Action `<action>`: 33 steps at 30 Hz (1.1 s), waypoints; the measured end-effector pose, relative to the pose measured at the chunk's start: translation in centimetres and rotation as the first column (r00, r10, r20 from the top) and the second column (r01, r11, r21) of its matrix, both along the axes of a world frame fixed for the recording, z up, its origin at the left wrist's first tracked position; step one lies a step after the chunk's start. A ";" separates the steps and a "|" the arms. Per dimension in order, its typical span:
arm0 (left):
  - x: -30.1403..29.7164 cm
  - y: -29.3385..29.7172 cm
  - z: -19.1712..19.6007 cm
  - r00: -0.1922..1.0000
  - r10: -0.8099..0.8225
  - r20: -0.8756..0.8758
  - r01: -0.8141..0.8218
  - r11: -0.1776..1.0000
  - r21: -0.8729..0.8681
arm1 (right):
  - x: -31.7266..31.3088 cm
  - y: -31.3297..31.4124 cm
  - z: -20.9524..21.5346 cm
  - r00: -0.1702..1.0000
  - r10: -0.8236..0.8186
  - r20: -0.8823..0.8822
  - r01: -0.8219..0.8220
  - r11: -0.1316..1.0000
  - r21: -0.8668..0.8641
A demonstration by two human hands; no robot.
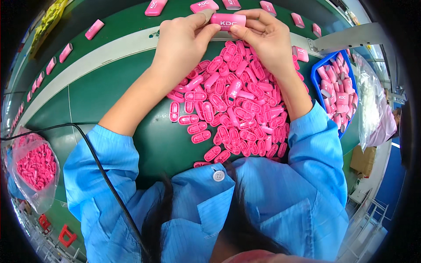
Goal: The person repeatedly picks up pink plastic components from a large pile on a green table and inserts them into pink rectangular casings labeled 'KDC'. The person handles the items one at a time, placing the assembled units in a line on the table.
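Beyond the heap, at the top middle, both hands hold one small pink casing, which fades to paler pink and has white print. My left hand pinches its darker pink left end between thumb and index finger; a beige cover sits on that fingertip. Around the right part of the casing, my right hand closes with thumb below and fingers above and behind. Under and between my forearms lies a loose heap of bright pink oval caps, many with their hollow side up.
A blue bin of finished-looking pink casings stands at the right. More casings lie spaced along the green belt behind a pale rail. At the left sits a clear bag of pink parts; a black cable crosses my left sleeve.
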State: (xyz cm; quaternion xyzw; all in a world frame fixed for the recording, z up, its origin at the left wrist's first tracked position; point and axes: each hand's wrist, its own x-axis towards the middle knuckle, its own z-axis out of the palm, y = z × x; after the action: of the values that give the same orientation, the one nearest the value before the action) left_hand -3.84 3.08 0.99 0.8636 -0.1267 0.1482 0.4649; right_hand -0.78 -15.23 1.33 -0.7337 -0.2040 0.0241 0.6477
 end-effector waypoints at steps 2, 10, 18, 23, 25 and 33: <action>-1.1 -0.7 0.8 1.000 0.001 -0.025 -0.002 0.999 -0.047 | -1.1 0.7 0.4 0.994 -0.058 0.088 0.063 0.997 -0.046; -1.8 -1.8 0.7 1.000 -0.014 0.013 0.013 0.999 0.036 | -1.0 0.8 0.1 0.991 -0.110 0.071 0.110 0.994 0.001; 0.6 -0.7 0.2 0.903 -0.181 0.389 0.132 0.980 0.150 | 5.3 -2.5 0.2 0.962 -0.196 0.188 0.256 0.884 -0.391; 0.3 0.1 -0.5 0.765 -0.614 0.193 0.515 0.764 0.389 | 11.7 -3.4 -1.8 0.931 -0.106 0.349 0.309 0.738 -0.600; 0.4 0.4 0.0 0.773 -0.628 0.091 0.568 0.748 0.343 | 12.3 -1.8 -1.5 0.886 -0.046 0.461 0.379 0.645 -0.664; 0.3 0.9 -0.2 0.843 -0.519 0.140 0.400 0.780 0.482 | 9.3 4.0 -0.2 0.755 0.248 0.607 0.371 0.602 -0.707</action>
State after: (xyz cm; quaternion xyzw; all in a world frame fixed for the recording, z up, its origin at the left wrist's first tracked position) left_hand -3.52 3.97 0.78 0.8590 -0.4261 0.1113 0.2612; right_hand 8.50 -11.26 1.12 -0.9088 -0.3556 -0.1691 0.1380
